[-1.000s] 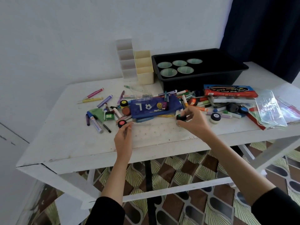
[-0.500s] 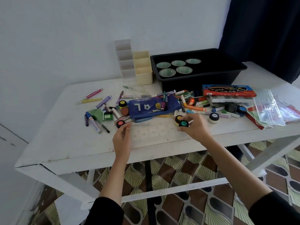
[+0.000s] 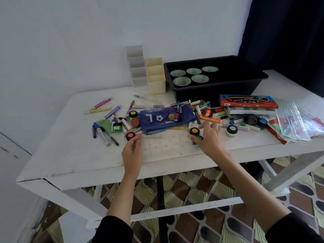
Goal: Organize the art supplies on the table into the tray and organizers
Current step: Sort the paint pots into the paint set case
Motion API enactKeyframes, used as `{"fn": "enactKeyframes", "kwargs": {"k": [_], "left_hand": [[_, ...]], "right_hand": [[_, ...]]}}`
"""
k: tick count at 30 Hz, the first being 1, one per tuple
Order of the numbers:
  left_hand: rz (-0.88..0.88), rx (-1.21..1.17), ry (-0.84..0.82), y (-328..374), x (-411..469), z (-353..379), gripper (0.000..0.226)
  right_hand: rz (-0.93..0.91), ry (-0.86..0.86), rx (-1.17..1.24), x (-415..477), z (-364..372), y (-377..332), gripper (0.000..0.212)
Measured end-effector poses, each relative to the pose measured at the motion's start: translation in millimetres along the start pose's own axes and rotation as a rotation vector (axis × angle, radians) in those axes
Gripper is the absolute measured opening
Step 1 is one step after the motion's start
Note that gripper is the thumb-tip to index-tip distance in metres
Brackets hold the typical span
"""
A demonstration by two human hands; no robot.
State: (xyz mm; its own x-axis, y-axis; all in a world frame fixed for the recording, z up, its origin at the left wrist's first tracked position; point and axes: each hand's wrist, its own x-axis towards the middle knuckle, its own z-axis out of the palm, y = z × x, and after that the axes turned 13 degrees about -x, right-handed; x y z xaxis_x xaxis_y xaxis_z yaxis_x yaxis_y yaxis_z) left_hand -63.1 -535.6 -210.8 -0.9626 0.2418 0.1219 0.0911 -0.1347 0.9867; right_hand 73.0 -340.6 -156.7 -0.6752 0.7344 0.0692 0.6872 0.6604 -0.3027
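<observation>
5 cups point(image 3: 193, 71) in tray point(image 3: 245, 85), organizers point(image 3: 155, 76) left.

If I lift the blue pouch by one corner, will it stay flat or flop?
Probably floppy: the pouch looks like soft cloth with a rumpled edge, so it would likely sag. It seems light, lying quite flat. The marker lying on it would probably slide off.

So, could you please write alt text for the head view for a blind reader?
A person's left hand touches a small red-lidded paint jar and the right hand holds a teal-lidded jar on a white wooden table strewn with markers, before a black plastic tray.
</observation>
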Motion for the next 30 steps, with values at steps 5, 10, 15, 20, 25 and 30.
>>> {"fn": "enactKeyframes", "kwargs": {"k": [5, 10, 15, 20, 25, 30], "left_hand": [[0.003, 0.003, -0.002, -2, 0, 0, 0.026], [0.018, 0.046, 0.011, -4, 0, 0, 0.026], [-0.007, 0.053, 0.007, -1, 0, 0, 0.027], [-0.006, 0.064, -0.003, -2, 0, 0, 0.027], [0.022, 0.086, -0.033, 0, -2, -1, 0.026], [0.114, 0.217, 0.011, -1, -1, 7, 0.027]], "right_hand": [[-0.388, 0.079, -0.179, -10, 12, 1, 0.047], [-0.509, 0.108, -0.486, -12, 26, 17, 0.065], [-0.462, 0.088, -0.569, -12, 28, 14, 0.060], [-0.449, -0.022, -0.461, -13, 26, 15, 0.063], [-0.332, -0.078, 0.163, -1, 13, 15, 0.046], [-0.090, -0.015, 0.763, 10, 9, 29, 0.040]]}}
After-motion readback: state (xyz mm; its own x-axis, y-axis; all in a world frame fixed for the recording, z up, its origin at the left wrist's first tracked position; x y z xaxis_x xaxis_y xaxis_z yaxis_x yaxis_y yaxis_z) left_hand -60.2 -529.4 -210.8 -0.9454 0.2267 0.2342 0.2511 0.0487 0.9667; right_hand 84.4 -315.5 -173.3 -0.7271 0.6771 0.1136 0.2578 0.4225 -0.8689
